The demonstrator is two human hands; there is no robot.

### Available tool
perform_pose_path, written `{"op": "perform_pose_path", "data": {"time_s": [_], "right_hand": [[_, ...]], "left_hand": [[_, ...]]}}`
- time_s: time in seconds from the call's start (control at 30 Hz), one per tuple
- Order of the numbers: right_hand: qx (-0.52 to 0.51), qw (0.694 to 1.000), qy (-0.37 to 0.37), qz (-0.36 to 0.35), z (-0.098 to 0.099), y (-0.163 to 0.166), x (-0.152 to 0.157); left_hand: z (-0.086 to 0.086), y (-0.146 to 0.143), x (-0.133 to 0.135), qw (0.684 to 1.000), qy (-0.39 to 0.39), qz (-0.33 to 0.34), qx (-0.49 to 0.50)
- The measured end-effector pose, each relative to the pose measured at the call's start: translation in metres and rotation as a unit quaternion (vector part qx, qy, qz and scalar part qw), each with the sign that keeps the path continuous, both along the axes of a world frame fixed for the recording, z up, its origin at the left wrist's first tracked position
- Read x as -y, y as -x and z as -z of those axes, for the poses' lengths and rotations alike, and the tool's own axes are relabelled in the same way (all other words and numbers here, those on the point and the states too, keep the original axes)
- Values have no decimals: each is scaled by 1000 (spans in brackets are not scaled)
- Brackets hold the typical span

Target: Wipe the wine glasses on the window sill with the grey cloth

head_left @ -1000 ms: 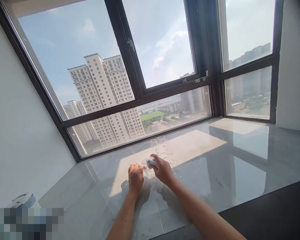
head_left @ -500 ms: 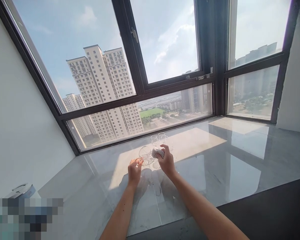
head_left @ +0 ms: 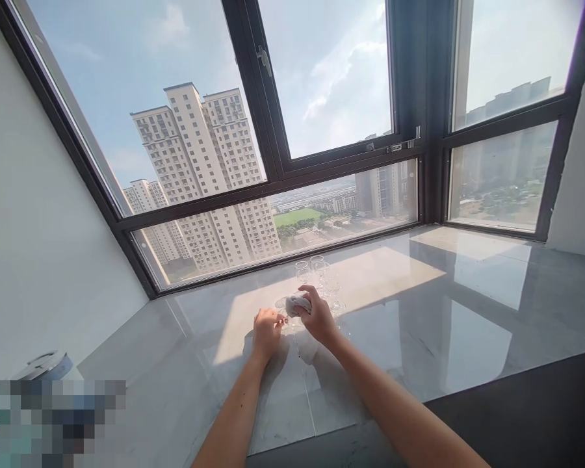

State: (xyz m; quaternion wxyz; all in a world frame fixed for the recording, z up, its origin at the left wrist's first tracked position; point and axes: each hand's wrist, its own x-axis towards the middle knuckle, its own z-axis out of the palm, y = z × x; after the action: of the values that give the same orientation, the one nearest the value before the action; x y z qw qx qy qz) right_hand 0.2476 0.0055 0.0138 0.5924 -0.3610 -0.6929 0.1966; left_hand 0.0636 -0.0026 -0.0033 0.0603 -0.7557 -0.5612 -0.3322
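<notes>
My left hand (head_left: 267, 330) grips a clear wine glass (head_left: 283, 313) above the glossy marble sill (head_left: 419, 312). My right hand (head_left: 318, 316) presses a small white cloth (head_left: 296, 303) against that glass. The glass is mostly hidden between the two hands and is hard to make out. Just behind my right hand stand several more clear stemmed glasses (head_left: 316, 272), upright in a close group in the sunlit patch.
A large dark-framed window (head_left: 268, 169) rises behind the sill, with a corner pane at the right. A white wall closes the left side. A round lidded container (head_left: 46, 364) sits at the lower left. A dark edge (head_left: 517, 422) borders the sill at the lower right.
The glass was lifted up half a second ago and is now lower again between my hands. My right hand keeps the cloth on it. The view has tilted slightly.
</notes>
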Motion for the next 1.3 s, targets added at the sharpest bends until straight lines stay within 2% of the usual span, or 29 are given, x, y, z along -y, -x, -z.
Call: {"op": "perform_pose_path", "data": {"time_s": [0.23,0.47,0.57,0.7,0.8,0.9,1.13,1.3], "right_hand": [[-79,995,21,64,-1,-7,-6],[-155,980,36,117,-8,-11,-4],[-171,975,42,136,-8,-11,-4],[-107,990,47,75,-4,-10,-5],[-46,997,64,5,0,-9,-7],[-26,995,92,-35,4,-8,-9],[-13,991,122,-54,10,-6,-11],[-80,975,175,-114,3,-6,-7]], "left_hand": [[-1,0,-2,996,-59,17,69],[-2,-2,-1,993,-34,43,102],[-3,0,-3,993,-33,11,115],[-3,6,-6,994,-35,-42,99],[-2,12,-7,995,-43,-43,83],[-2,15,-5,994,-55,-46,85],[-2,12,-3,997,-52,-12,64],[-3,7,-1,997,-29,19,67]]}}
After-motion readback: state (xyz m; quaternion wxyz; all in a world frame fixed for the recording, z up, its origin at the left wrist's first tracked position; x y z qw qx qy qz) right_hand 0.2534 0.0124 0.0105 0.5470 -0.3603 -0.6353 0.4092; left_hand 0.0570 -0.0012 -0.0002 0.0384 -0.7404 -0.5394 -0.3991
